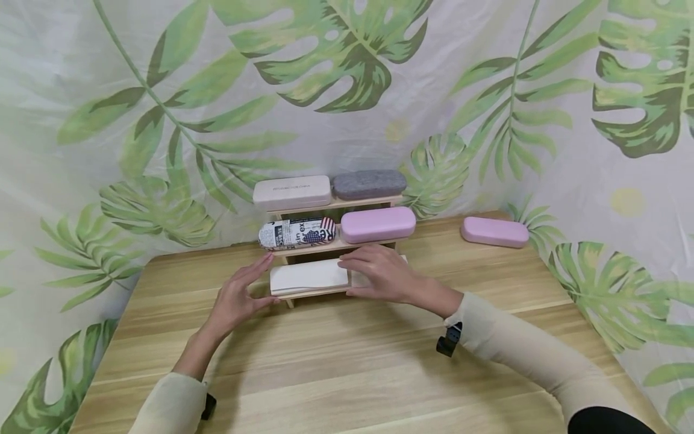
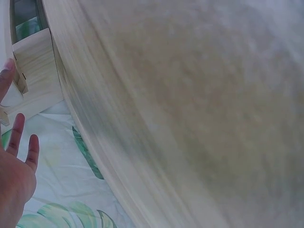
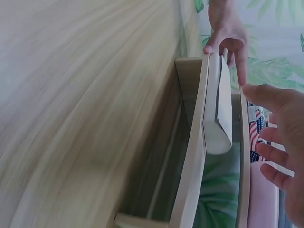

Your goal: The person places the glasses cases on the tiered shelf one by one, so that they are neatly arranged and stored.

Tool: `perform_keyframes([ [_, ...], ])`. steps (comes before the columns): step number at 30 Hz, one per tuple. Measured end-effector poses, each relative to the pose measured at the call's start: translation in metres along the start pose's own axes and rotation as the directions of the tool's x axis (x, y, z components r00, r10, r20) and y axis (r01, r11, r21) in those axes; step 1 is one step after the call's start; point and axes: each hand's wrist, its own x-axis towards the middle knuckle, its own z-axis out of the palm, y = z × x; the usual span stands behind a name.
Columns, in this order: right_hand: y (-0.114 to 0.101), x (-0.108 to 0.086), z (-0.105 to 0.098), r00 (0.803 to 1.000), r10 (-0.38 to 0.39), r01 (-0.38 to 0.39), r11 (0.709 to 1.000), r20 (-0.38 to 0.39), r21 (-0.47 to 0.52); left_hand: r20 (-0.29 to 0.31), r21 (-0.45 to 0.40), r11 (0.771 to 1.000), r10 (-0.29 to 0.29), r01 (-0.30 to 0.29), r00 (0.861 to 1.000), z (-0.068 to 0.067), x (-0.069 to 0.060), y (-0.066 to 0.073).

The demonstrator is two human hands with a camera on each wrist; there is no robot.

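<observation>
A white glasses case (image 1: 309, 275) lies on the left part of the lowest shelf of a three-tier wooden stand (image 1: 311, 293). At the stand's left end is my left hand (image 1: 235, 301), its thumb at the bottom shelf's corner and its fingers reaching toward the middle tier. Those fingers look spread in the left wrist view. My right hand (image 1: 382, 274) hovers over the right part of the lowest shelf, beside the white case's right end. In the right wrist view, its loosely bent fingers (image 3: 273, 154) hold nothing and appear apart from the white case (image 3: 218, 107).
On the middle tier sit a newsprint-patterned case (image 1: 297, 233) and a pink case (image 1: 378, 225). The top tier bears a pale case (image 1: 293, 191) and a grey fabric case (image 1: 370, 184). Another pink case (image 1: 494, 232) lies at the table's (image 1: 347, 374) back right, before a leaf-print cloth (image 1: 347, 138).
</observation>
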Motion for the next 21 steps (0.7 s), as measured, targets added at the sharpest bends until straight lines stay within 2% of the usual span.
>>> perform_keyframes([
  [9,0.009,-0.023,-0.022,0.999,-0.051,0.051,0.999,-0.004,0.011,0.012,-0.008,1.000,-0.005,0.005,1.000,0.001,-0.002,-0.004],
  [21,0.038,-0.053,-0.048,0.995,-0.095,0.095,0.995,-0.016,0.035,0.007,-0.013,1.000,-0.002,0.002,1.000,0.000,0.001,-0.005],
])
